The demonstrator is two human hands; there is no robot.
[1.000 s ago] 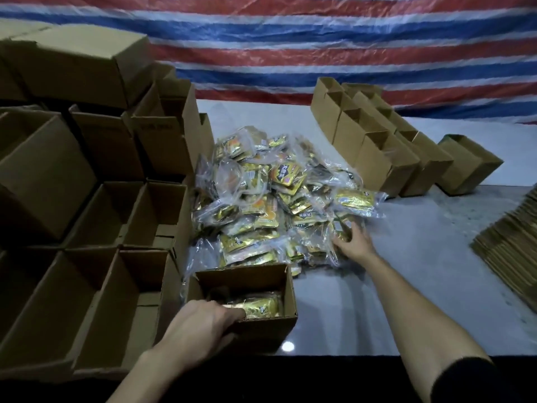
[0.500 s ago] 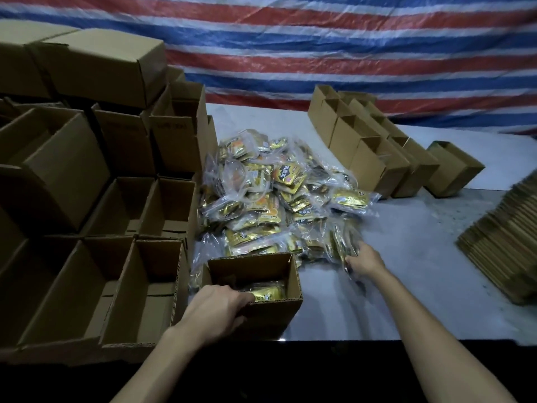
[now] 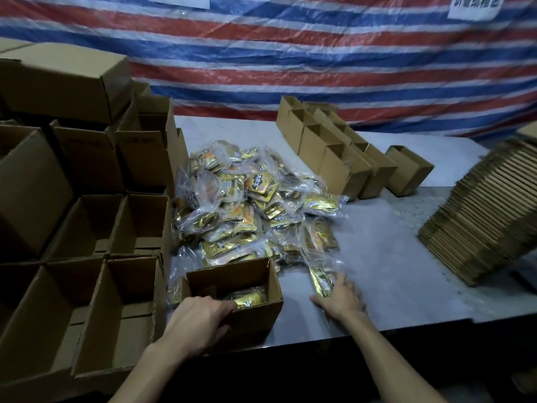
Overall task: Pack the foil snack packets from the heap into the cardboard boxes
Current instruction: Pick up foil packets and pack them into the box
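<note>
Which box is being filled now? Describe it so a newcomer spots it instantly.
Find the heap of gold foil snack packets on the grey table. Right at its near edge stands a small open brown cardboard box, the left hand gripping its near rim. Unlike the empty open boxes to its left, it holds gold packets.

My left forearm (image 3: 151, 370) and right forearm (image 3: 392, 356) were bare all the way from the bottom edge of view to the wrists, both slim and smooth in the dim light. My left hand (image 3: 200, 321) was bare too, its back, knuckles and thumb drawn sharply. My right hand (image 3: 338, 301) was bare as well but smeared by blur, so its fingers (image 3: 341, 282) ran together and I could not tell their outlines apart. Both wrists narrowed plainly before the hands.
</note>
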